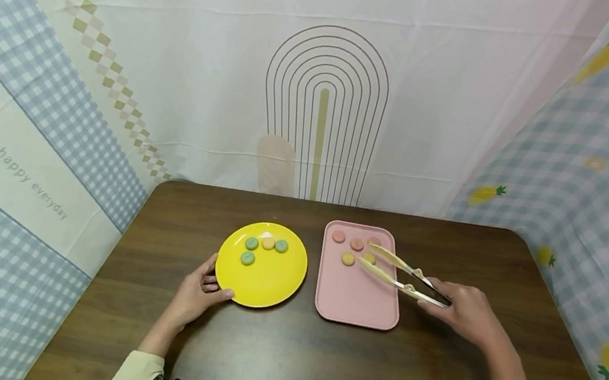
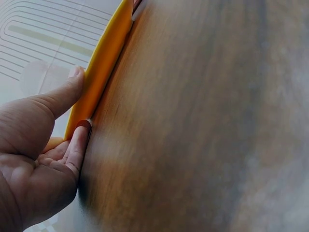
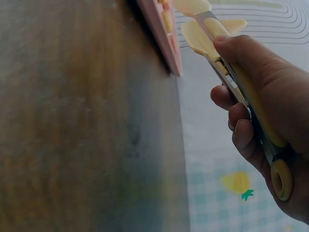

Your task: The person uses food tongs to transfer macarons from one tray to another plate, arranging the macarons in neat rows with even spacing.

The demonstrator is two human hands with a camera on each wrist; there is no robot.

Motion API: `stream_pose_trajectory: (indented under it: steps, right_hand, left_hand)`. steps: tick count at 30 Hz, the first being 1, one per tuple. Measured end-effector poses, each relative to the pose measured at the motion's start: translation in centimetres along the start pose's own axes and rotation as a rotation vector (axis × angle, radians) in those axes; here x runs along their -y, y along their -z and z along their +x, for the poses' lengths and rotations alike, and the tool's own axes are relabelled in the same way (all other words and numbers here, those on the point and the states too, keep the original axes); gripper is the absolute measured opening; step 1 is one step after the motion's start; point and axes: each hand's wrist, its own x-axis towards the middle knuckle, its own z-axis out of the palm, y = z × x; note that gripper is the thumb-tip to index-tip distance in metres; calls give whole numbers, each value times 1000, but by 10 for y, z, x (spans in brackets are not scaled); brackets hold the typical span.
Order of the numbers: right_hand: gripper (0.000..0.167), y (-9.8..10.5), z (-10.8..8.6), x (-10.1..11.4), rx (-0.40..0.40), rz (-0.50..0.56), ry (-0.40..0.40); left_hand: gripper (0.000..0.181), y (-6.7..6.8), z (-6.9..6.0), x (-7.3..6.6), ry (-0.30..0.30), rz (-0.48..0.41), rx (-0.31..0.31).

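Observation:
My left hand holds the rim of a round yellow plate, thumb over the edge and fingers beneath it in the left wrist view. Three green macaron-like rounds and one pale yellow round lie toward the plate's far side. In my right hand is a pair of tongs with cream tips, gripped between thumb and fingers. The tong tips are apart above a pink tray, one on each side of a yellow round. Another yellow round and three pink rounds lie nearby, one partly hidden by a tip.
Plate and tray stand side by side on a dark wooden table, with a narrow gap between them. A patterned white cloth hangs behind, and checked cloths hang at the sides.

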Motion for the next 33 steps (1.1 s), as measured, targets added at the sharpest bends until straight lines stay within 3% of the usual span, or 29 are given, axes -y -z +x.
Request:
stream_pose_trajectory:
  steps: [6, 12, 19, 33]
  right_hand:
    - [56, -7, -4, -5, 17, 21, -31]
    - [56, -8, -6, -6, 25, 15, -37]
    - [57, -6, -3, -9, 45, 0, -49]
    - [56, 0, 4, -15, 83, -23, -10]
  left_hand:
    - [95, -1, -4, -12, 17, -1, -2]
    - [97, -1, -1, -2, -9, -4, -4]
    - [98, 0, 0, -3, -17, -11, -3]
    - [94, -2, 1, -6, 26, 5, -14]
